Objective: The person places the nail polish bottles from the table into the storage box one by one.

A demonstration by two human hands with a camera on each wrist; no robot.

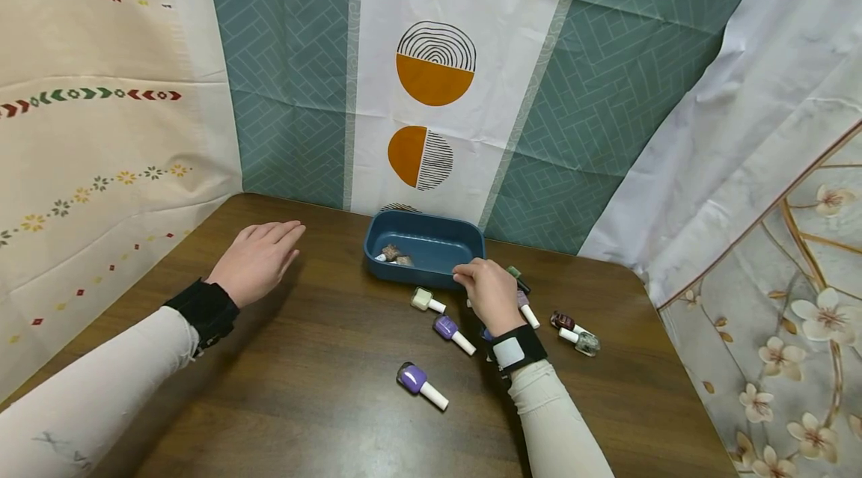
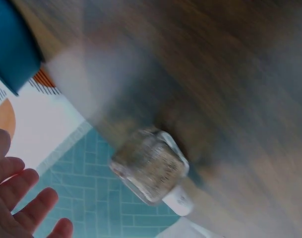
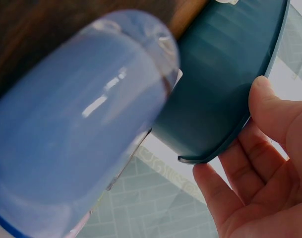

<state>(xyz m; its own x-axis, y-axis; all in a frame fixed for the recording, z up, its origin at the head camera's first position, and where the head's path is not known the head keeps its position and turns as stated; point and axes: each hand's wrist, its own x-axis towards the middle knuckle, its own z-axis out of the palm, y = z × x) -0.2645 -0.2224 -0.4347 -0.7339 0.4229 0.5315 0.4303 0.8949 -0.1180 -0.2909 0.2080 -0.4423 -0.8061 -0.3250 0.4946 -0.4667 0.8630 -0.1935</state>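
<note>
The right hand (image 1: 494, 295) pinches the front rim of a teal tray (image 1: 431, 277) near its right corner. In the right wrist view, the thumb lies on the near side of the rim and some fingers pass behind it. Two glittery nail polish bottles (image 1: 390, 251) lie in the tray's left end. The left hand (image 1: 259, 261) is held over the table left of the tray, fingers extended and holding nothing. A glittery brown nail polish bottle (image 2: 151, 166) stands out close to the left wrist camera; the left arm hides it from the head view.
On the wooden table (image 1: 323, 403) lie cream (image 1: 422, 299), lilac (image 1: 446, 327) and purple (image 1: 412, 378) nail polishes. Dark red (image 1: 563, 322), clear glitter (image 1: 587, 344) and green (image 1: 515, 272) ones lie rightward. A blue bottle (image 3: 81, 124) sits under the right wrist. Patterned cloths (image 1: 289, 74) border the table.
</note>
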